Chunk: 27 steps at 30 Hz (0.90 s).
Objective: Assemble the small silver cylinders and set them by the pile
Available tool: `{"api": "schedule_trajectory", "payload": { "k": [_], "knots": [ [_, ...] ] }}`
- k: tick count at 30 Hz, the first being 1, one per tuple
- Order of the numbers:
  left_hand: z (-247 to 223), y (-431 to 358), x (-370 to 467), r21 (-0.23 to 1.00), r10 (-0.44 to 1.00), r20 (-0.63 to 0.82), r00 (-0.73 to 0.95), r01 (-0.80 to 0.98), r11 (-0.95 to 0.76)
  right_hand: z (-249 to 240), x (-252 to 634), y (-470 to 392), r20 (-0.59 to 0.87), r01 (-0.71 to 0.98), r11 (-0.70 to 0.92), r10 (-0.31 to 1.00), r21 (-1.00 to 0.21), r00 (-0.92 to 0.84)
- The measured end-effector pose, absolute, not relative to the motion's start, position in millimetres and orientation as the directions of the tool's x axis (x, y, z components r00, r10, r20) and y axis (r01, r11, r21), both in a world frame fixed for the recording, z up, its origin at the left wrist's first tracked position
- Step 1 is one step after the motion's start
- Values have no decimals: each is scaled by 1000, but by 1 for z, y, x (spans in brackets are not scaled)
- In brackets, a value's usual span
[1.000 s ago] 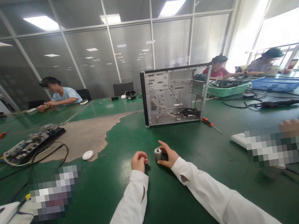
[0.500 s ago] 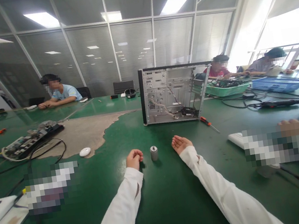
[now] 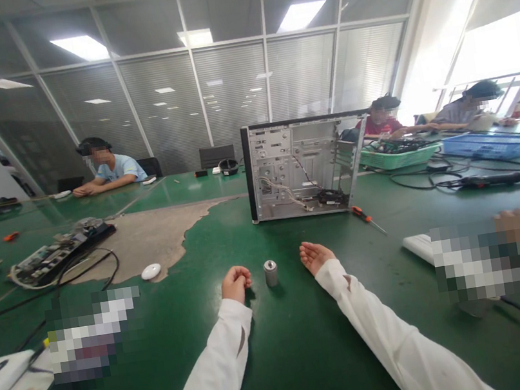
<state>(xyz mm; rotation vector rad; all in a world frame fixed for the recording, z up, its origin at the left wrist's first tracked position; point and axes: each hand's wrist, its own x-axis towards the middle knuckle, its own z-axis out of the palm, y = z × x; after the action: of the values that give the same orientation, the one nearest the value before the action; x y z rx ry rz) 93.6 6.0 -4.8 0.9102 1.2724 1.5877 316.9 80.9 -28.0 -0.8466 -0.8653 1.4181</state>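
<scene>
A small grey metal cylinder (image 3: 270, 274) with a little knob on top stands upright on the green table, between my two hands. Just left of it, apart from it, my left hand (image 3: 235, 283) rests with loosely curled fingers, nothing visible in them. My right hand (image 3: 315, 256) lies farther off on the cylinder's right, palm turned up and inward, fingers stretched and holding nothing. Behind them stands an open computer case (image 3: 304, 165), its inside with wires and a black fan facing me. A screwdriver (image 3: 368, 220) with an orange and black handle lies by the case's lower right corner.
On the left are a circuit-board assembly (image 3: 63, 252), black cables and a white oval object (image 3: 151, 272). Green (image 3: 398, 157) and blue baskets (image 3: 492, 146) stand at the right, near cables. Another person's hand (image 3: 519, 228) is at the right edge; other people sit across the table.
The whole view has shifted slightly downward in the picture as the camera tilted. My hands and the cylinder keep nearly the same places on the table.
</scene>
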Motion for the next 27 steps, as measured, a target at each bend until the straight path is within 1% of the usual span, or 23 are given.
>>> {"api": "schedule_trajectory", "payload": {
  "k": [6,7,9,10,12,13,15,17,20,24,27],
  "knots": [
    [-6,7,93,979,938,18,-346,-185,-87,-18,302,66,92,-312,90,996,-946,7],
    [-6,7,93,979,938,18,-347,-185,-88,-15,297,61,124,-276,121,992,-954,8],
    [-6,6,93,979,939,19,-345,-185,-88,-8,288,47,258,-128,255,966,-958,-5],
    [-6,6,93,979,940,21,-342,-183,-88,-5,282,39,351,-21,350,936,-936,-28],
    [-6,6,93,980,943,26,-331,-178,-89,0,271,23,521,201,533,846,-822,-116],
    [-6,5,93,980,945,30,-324,-175,-91,1,266,17,573,284,594,804,-753,-161],
    [-7,6,93,981,950,40,-310,-167,-96,0,254,8,622,382,647,756,-660,-205],
    [-8,6,93,982,952,46,-301,-162,-99,-4,244,5,647,451,656,736,-605,-201],
    [-9,6,93,982,952,50,-301,-159,-102,-11,233,10,640,517,618,751,-593,-164],
    [-8,5,93,982,951,51,-304,-157,-103,-16,231,19,583,508,563,800,-651,-140],
    [-6,4,94,982,949,47,-313,-158,-100,-18,236,24,467,412,491,869,-768,-165]
  ]
}}
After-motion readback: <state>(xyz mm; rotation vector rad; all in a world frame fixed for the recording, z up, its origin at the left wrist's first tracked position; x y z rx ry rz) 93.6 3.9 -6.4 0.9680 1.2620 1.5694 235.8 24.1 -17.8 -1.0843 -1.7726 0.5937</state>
